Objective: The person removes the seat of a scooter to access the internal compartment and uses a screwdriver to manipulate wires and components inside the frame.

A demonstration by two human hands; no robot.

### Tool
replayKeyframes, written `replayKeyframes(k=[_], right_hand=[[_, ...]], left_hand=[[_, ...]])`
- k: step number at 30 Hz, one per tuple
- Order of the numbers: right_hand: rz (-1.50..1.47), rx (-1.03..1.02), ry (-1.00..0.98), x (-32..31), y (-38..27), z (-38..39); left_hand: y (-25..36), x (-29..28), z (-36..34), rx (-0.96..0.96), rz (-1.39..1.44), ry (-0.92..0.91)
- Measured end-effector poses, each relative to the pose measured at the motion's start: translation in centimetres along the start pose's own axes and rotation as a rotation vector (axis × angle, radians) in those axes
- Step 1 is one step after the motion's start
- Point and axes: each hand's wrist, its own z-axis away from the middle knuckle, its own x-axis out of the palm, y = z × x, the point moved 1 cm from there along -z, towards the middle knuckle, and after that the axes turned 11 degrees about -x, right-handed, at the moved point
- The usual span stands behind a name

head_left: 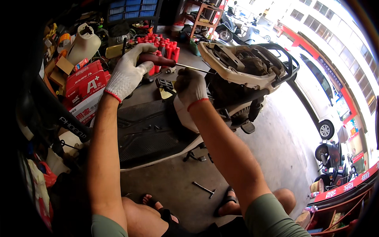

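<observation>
My left hand, in a white knitted glove with red cuff, grips the dark red handle of a screwdriver. Its long metal shaft points right, reaching the rear body of a partly dismantled white scooter. My right hand, gloved alike with dirty fingers, is curled closed just beneath the shaft, beside the scooter body; what it holds, if anything, is hidden. The scooter's black footboard lies below both hands.
A red carton, red bottles and clutter fill the left and back. A T-handled tool lies on the floor near my sandaled feet. A white car and parked scooters stand to the right.
</observation>
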Motion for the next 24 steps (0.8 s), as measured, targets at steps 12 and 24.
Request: replayKeyframes(k=[12,24], right_hand=[[0.897,0.054,-0.374,-9.1,3.7,15.6],[0.534,0.2,0.068,-19.8,0.9,22.6]], left_hand=[[-0.4,1.4,0.1,0.038,0.093,0.146],[-1.0,2.6,-1.1,-0.021,0.177,0.249]])
